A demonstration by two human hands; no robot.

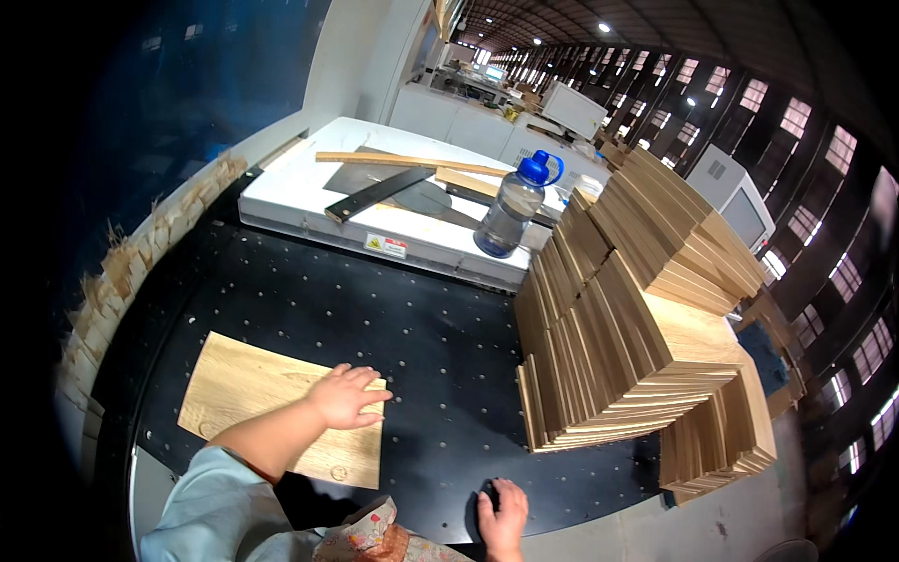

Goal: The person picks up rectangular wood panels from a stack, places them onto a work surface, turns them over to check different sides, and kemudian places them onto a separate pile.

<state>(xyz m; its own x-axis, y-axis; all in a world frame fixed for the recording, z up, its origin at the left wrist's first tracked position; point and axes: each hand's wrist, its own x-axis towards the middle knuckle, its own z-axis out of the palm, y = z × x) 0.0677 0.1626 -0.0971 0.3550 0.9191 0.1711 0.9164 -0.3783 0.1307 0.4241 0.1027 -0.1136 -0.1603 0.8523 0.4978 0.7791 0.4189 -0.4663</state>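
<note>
My left hand (346, 395) lies flat, fingers spread, on a light wooden veneer sheet (245, 393) that rests on the black perforated table (412, 328). My right hand (503, 517) rests near the table's front edge, fingers bent over the edge, holding nothing that I can see. To the right stand tall stacks of similar wooden sheets (618, 337), fanned and leaning, apart from both hands.
A blue-capped water bottle (511, 208) stands on the white machine housing (309, 192) at the back, beside wooden strips (412, 162) and a dark metal square (375, 195). Wood offcuts (122, 272) line the left rim. Factory floor and windows lie beyond.
</note>
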